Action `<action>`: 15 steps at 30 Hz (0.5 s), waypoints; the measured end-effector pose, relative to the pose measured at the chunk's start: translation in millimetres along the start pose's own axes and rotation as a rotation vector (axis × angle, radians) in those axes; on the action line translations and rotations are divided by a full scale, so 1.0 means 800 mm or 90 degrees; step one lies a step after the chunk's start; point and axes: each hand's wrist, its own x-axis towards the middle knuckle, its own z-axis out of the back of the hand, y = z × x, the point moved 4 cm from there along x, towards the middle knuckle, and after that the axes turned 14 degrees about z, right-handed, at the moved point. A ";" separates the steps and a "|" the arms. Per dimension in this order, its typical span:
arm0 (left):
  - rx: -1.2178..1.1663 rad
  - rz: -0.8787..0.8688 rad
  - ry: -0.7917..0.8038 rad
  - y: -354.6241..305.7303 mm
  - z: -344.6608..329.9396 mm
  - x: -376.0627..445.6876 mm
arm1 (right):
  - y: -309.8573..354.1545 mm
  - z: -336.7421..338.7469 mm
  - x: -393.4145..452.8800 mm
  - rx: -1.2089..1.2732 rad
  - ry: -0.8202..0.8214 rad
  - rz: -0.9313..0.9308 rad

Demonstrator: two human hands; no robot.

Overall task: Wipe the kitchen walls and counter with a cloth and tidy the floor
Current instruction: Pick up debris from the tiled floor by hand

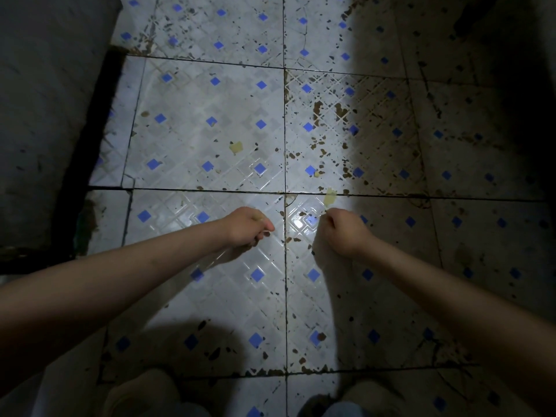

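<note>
Seen from above, the left hand (248, 225) reaches low over the floor (210, 139) with its fingers curled under; a small pale-yellow fleck shows on top of it, but whether the fingers pinch anything cannot be told. Just beside it, across a dark grout line, the right hand (343, 230) is also curled, thumb and fingertips drawn together near a pale scrap (330, 196) lying on the tile joint; whether it holds something is unclear. A second pale scrap (236, 147) lies further out on the tile beyond the left hand. The floor is white tile with small blue diamonds, speckled with brown dirt, thickest toward the right. This looks like the floor-tidying step, picking litter up by hand; next would likely be a fine pinch on the nearer scrap. No cloth is visible. A dark wall (45, 100) rises at left, the right edge is lost in shadow, and pale slippers (144, 392) are cut off at the bottom.
</note>
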 end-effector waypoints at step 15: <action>-0.075 0.044 -0.017 0.005 -0.002 -0.008 | -0.012 -0.004 -0.001 0.134 -0.020 -0.043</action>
